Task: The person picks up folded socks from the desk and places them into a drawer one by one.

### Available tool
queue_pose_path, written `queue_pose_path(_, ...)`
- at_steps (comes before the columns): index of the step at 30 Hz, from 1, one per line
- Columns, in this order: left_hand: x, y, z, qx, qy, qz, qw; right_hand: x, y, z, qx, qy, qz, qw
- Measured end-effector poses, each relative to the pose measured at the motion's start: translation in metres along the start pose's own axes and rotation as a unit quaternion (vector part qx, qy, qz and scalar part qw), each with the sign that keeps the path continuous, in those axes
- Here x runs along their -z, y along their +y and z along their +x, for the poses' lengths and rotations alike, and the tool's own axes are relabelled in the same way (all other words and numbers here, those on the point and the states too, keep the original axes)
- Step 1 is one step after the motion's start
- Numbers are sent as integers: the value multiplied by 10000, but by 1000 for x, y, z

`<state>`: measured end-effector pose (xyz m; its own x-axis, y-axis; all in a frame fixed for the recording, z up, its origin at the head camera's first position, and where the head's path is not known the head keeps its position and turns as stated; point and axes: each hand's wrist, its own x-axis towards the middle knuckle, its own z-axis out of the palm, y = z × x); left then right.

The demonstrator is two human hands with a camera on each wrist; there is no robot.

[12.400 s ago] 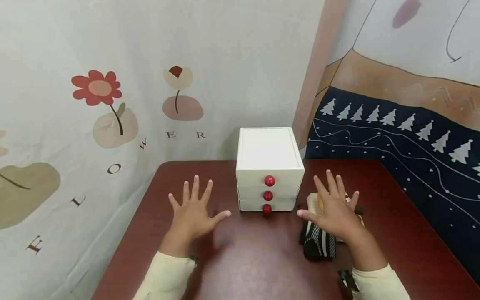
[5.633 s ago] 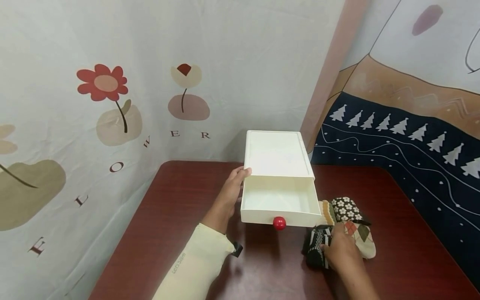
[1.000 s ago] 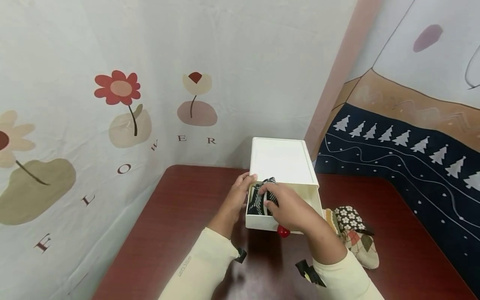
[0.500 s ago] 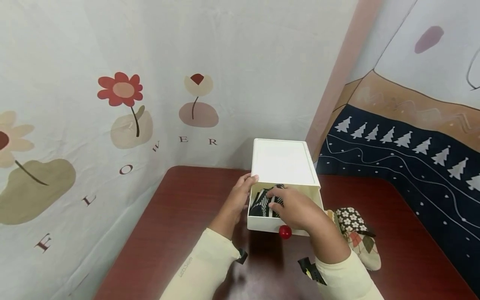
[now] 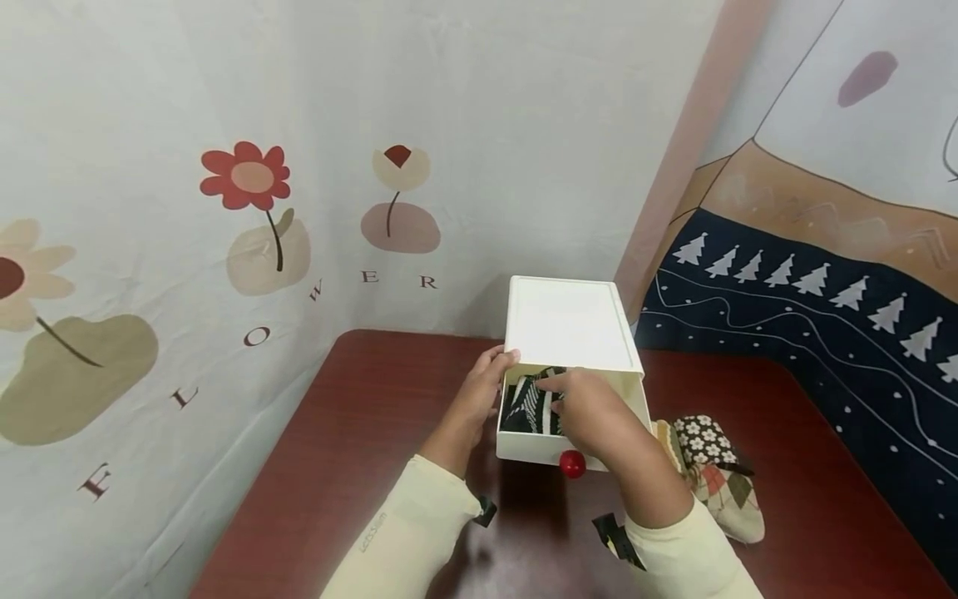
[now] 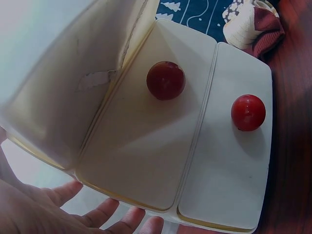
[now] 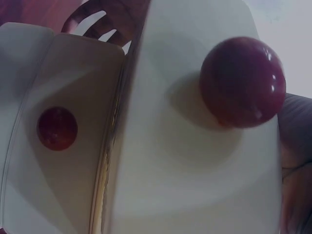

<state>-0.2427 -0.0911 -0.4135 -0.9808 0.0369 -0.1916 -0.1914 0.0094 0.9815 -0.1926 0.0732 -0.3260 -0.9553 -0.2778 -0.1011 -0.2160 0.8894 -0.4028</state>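
A small white drawer box (image 5: 572,324) stands on the table, its top drawer (image 5: 527,448) pulled out by a red knob (image 5: 572,463). Inside on the left lies a black-and-white patterned sock bundle (image 5: 530,408). My right hand (image 5: 595,416) reaches over the drawer front, with the index finger stretched onto the socks and the thumb near their right side. My left hand (image 5: 479,399) rests along the box's left side, thumb at the top front corner. In the left wrist view its fingers (image 6: 100,213) lie extended against the side. The right fingertips are hidden in the right wrist view.
Right of the box lie more folded socks: a floral one (image 5: 706,439), an argyle one (image 5: 729,499) and a yellow-beige one (image 5: 668,441). Two lower drawers with red knobs (image 6: 248,112) are closed. A printed curtain (image 5: 479,150) hangs behind the dark red table (image 5: 389,391).
Earlier the right hand carried the black-and-white socks from the table into the opened drawer. Over the last second its grip loosened and it shifted slightly right. The left hand stays on the box.
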Motion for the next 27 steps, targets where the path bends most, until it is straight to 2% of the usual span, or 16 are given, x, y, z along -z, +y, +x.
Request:
queue_pose_path(5,-1,0,-1,49,-16,26,10000,-1,-2,0,-67,-126,-5,9999)
queue_pose_path(13,0,-2,-1,-4,28,-9,10000,4,9,-18,170,278,476,9983)
queue_pose_path(20,-1,-2,-1,-51,84,62,9999,13,28,-49,594,1269,505,9888)
queue_pose_path(27,-2,-2,-2,-60,74,44,9999,19,58,-80,560,2500,635,9645)
